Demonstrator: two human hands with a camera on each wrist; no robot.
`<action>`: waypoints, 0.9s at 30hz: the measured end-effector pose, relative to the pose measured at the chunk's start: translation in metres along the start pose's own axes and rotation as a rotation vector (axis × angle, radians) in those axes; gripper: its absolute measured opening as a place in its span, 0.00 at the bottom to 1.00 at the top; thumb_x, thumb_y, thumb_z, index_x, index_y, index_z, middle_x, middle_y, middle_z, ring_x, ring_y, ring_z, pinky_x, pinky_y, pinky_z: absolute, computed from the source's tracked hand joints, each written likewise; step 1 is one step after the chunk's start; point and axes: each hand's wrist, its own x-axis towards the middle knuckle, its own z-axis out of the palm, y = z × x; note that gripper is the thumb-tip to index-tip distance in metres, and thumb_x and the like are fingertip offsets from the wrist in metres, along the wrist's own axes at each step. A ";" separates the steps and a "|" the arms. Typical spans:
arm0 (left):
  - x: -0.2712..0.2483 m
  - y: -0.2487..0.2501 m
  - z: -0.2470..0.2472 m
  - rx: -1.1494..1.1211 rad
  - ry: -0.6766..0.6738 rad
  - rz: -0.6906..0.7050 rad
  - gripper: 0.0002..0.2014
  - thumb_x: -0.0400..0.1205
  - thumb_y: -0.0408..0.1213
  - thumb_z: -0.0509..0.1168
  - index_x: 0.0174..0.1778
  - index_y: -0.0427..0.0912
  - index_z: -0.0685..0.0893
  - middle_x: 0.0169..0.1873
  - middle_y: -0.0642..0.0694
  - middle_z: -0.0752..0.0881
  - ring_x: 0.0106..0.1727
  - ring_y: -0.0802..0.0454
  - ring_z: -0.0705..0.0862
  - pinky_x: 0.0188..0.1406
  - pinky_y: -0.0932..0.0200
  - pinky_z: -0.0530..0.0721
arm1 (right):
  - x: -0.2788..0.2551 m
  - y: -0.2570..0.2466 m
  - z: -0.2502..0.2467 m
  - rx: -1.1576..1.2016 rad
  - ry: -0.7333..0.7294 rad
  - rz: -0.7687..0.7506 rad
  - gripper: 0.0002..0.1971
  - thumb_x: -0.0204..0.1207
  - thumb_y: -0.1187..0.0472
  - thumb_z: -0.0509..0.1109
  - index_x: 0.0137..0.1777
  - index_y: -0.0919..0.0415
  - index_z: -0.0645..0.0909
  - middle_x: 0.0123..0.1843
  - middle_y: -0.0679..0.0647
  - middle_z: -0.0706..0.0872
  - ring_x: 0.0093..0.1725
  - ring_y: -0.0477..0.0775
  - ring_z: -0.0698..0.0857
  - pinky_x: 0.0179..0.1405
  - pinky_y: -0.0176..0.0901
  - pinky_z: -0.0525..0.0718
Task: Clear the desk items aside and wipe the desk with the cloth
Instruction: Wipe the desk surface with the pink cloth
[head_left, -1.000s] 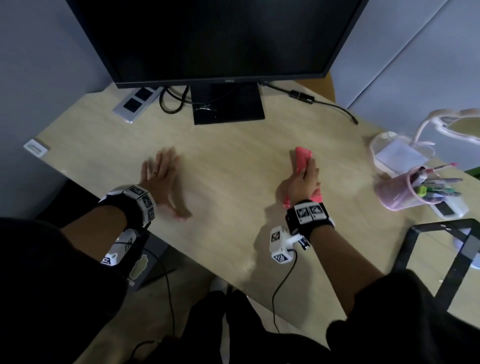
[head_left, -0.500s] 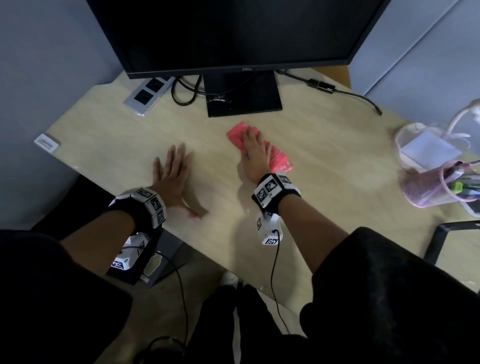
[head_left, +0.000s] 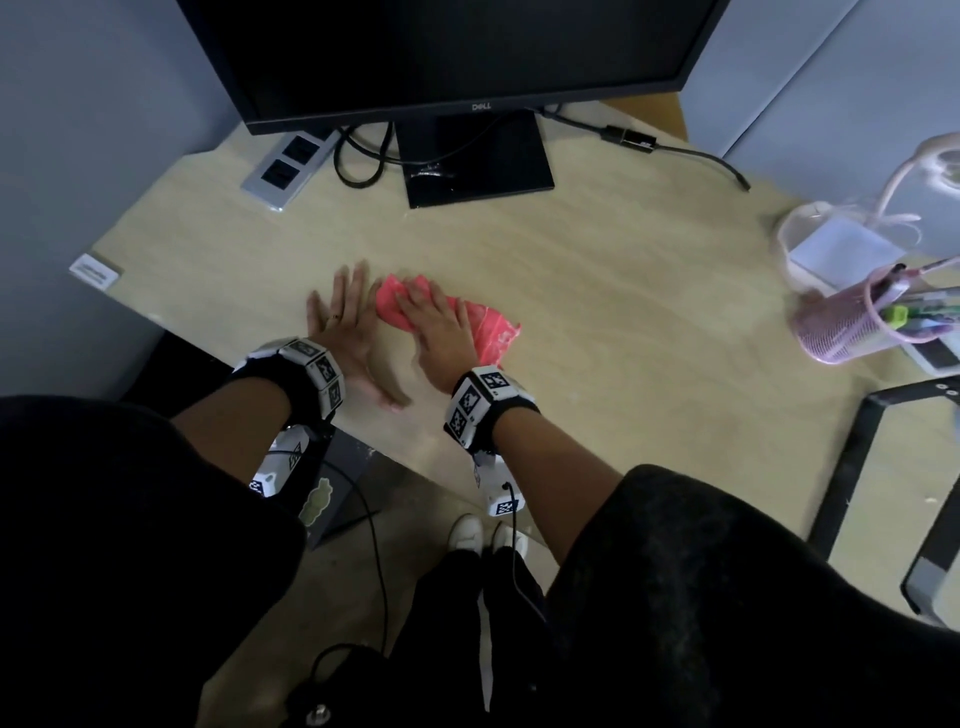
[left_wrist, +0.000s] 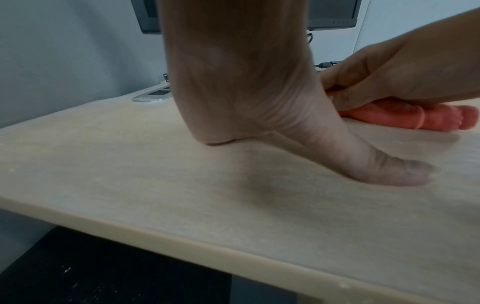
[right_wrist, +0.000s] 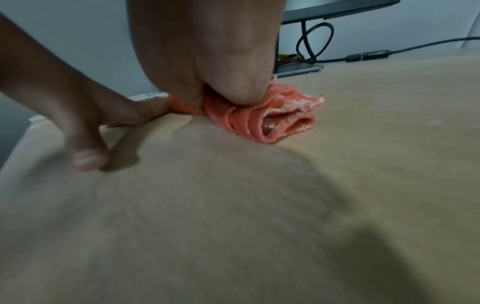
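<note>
Right hand (head_left: 441, 332) flat, fingers (head_left: 415, 293) pressing the bunched pink cloth (head_left: 491, 332) into the pale wooden desk (head_left: 597, 322). Left hand (head_left: 348, 332) just beside it, fingers spread on the wood. Far right, a pink mesh cup (head_left: 841, 327) holds pens, blurred. Behind, a monitor (head_left: 441, 52), top cut off.
</note>
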 end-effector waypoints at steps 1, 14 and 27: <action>0.000 0.001 0.000 0.026 -0.008 -0.018 0.85 0.44 0.74 0.74 0.77 0.40 0.20 0.75 0.39 0.18 0.77 0.39 0.20 0.78 0.29 0.34 | -0.003 -0.003 0.003 -0.013 -0.003 -0.003 0.37 0.76 0.75 0.56 0.82 0.50 0.51 0.85 0.48 0.50 0.84 0.53 0.44 0.79 0.55 0.35; -0.023 -0.010 -0.016 0.281 -0.162 0.039 0.83 0.45 0.73 0.75 0.75 0.43 0.18 0.74 0.37 0.17 0.78 0.37 0.22 0.77 0.36 0.30 | -0.064 -0.012 0.015 0.064 -0.086 -0.191 0.37 0.72 0.79 0.56 0.77 0.46 0.65 0.83 0.43 0.58 0.84 0.50 0.46 0.77 0.54 0.32; -0.058 0.062 0.012 0.190 -0.185 0.058 0.77 0.53 0.67 0.78 0.80 0.47 0.25 0.78 0.41 0.22 0.79 0.39 0.23 0.79 0.38 0.32 | -0.146 0.026 -0.001 -0.007 -0.182 -0.279 0.30 0.76 0.74 0.57 0.74 0.46 0.70 0.80 0.42 0.65 0.83 0.48 0.50 0.81 0.58 0.38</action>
